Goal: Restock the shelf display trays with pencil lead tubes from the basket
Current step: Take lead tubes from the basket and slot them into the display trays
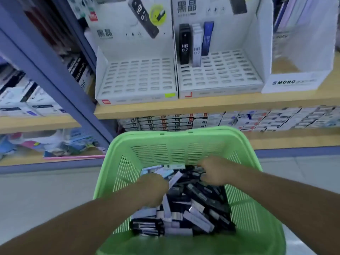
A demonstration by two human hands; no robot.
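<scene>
A green plastic basket [176, 142] stands low in front of me, heaped with black, white and pale blue pencil lead tubes [193, 205]. Both hands are down among them. My left hand [154, 190] has its fingers curled into the pile at a white tube; the grip itself is blurred. My right hand [215, 171] curls over dark tubes at the far side. On the wooden shelf above sit two white slotted display trays: the left tray [136, 78] holds nothing, the right tray [220, 72] has a black, a white and a blue tube [196, 43] upright at its back left.
A white MONO display box [294, 80] stands right of the trays. A blue steel upright [55, 70] borders the shelf on the left. Stacked stationery boxes [220, 120] fill the shelf below. Grey floor tiles lie on either side of the basket.
</scene>
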